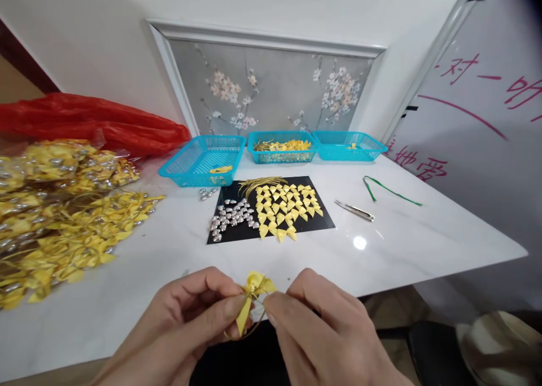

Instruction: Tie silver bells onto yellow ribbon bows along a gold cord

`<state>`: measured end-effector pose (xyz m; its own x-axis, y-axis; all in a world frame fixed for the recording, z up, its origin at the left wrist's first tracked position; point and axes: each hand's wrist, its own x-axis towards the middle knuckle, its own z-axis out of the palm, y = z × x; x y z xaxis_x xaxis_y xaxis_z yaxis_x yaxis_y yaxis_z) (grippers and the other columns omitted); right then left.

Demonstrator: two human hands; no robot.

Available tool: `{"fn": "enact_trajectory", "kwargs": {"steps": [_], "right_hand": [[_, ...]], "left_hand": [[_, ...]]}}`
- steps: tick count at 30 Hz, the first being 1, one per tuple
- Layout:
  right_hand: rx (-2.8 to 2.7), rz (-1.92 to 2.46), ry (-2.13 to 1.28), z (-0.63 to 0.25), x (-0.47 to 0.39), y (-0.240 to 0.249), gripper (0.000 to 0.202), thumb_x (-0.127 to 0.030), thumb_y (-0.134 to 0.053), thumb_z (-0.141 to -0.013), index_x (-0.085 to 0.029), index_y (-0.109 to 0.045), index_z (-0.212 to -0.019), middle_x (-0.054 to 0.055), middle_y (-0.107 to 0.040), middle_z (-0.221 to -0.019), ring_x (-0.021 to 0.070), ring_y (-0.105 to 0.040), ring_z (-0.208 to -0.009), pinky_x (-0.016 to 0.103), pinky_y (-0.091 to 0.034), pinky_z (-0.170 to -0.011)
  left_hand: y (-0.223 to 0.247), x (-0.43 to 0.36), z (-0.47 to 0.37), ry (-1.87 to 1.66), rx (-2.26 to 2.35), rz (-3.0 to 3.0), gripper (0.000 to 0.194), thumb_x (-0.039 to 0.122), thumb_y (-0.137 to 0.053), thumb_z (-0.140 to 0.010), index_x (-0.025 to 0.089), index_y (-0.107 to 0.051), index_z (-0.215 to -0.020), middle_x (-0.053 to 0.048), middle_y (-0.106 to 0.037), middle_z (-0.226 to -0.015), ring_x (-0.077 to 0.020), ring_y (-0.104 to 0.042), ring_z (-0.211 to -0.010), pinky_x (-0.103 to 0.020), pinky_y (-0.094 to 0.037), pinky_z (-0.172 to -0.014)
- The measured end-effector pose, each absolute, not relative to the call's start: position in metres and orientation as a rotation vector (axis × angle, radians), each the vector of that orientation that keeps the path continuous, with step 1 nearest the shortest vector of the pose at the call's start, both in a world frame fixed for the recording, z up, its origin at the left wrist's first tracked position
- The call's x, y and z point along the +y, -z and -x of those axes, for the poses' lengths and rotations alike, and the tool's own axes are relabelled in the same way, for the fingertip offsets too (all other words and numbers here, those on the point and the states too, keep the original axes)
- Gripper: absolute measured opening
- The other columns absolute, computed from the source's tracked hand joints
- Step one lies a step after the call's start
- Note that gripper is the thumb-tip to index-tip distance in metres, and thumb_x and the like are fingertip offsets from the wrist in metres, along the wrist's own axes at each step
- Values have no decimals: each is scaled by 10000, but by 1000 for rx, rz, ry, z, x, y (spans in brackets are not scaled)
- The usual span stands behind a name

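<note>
Pinching glossy yellow ribbon bow (256,279) at lower centre in left hand (192,312), apparently gripping thin gold cord (256,324) in right hand (322,324); could skew or loosen bow by tugging unevenly.

Red handwriting (464,69) on the whiteboard (459,123) reads "对一" above and "她爱" below

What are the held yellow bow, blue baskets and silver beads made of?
Yellow bow: probably satin ribbon, given its smooth folds and sheen. Blue baskets: most likely moulded plastic, slightly glossy, with perforated walls. Silver beads: shiny, with bright highlights; metal or coated plastic, can't tell which.
</note>
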<state>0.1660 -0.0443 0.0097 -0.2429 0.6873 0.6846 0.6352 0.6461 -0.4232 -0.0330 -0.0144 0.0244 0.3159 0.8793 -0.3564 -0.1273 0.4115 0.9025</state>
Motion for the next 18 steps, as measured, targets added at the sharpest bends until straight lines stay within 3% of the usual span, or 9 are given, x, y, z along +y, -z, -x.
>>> {"fn": "enact_trajectory", "kwargs": {"steps": [8,11,18], "right_hand": [[-1954,1045,-124,-166,-43,-7,204,-13,-521,-862,-190,-604,-803,-2,-447,-722,135,-418,-563,280,-346,-492],[-1911,1051,-178,-164,-42,-5,216,-12,-512,-879,-190,-636,-878,-4,-439,-739,134,-409,-569,279,-343,-496],[-1630,905,-613,-159,-35,0,205,-71,-503,-949,-182,-671,-910,-9,-453,-756,119,-492,-629,241,-374,-519]], "left_hand": [[-25,-15,32,-808,1066,-895,173,371,-901,-714,244,-784,-702,23,-723,-668,-101,-601,-643,-139,-500,-604],[-24,-14,35,-780,1042,-912,168,352,-902,-717,235,-782,-710,19,-716,-664,-105,-597,-637,-144,-498,-593],[-23,-13,37,-755,937,-815,94,274,-864,-776,225,-787,-753,17,-693,-659,-100,-581,-631,-153,-504,-597]]}}
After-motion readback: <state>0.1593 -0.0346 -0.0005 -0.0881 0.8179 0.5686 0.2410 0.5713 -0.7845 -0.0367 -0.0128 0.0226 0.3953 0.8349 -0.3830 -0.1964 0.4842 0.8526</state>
